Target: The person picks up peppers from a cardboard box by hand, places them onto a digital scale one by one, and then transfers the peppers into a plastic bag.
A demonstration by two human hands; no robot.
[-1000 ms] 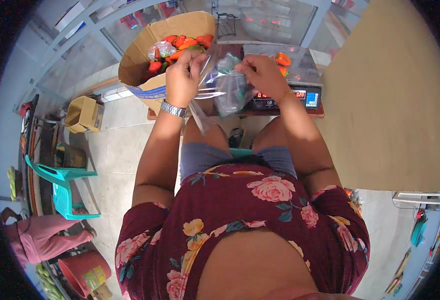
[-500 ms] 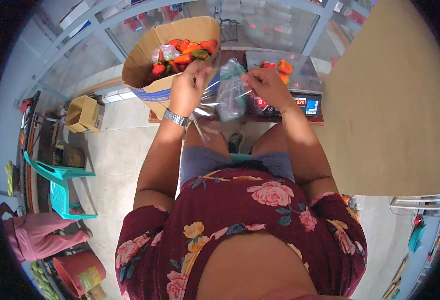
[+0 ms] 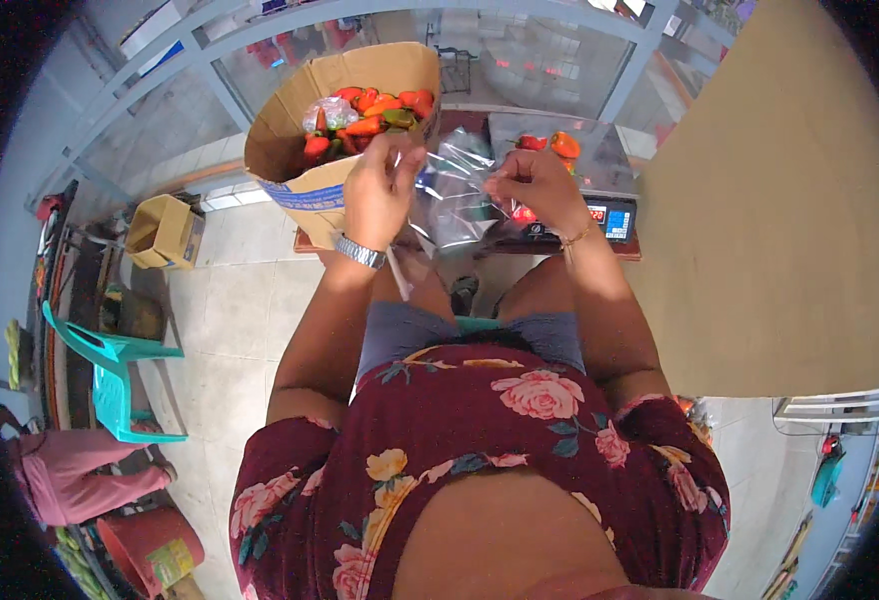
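Note:
A clear plastic bag (image 3: pixel 457 205) is stretched between my two hands above the table's front edge. My left hand (image 3: pixel 382 185), with a metal watch on its wrist, is closed on the bag's left side, close to the cardboard box (image 3: pixel 310 195). My right hand (image 3: pixel 542 192) pinches the opposite side between thumb and fingers, in front of the scale (image 3: pixel 610 215). Red, orange and green peppers (image 3: pixel 365 125) fill much of the box, along with a bunched clear plastic bag (image 3: pixel 332 112). A few red and orange peppers (image 3: pixel 564 145) rest on the scale's platform.
A large brown board (image 3: pixel 770 220) stands along the right. To the left are a small cardboard box (image 3: pixel 165 232), a green plastic chair (image 3: pixel 115 370) and a red bucket (image 3: pixel 150 545). A person in pink trousers (image 3: pixel 90 470) is at the far left. Glass panels (image 3: pixel 540 65) stand behind the table.
The plastic bag now looks spread wider between my hands. My right hand has moved slightly to the right and down, and my left hand slightly down.

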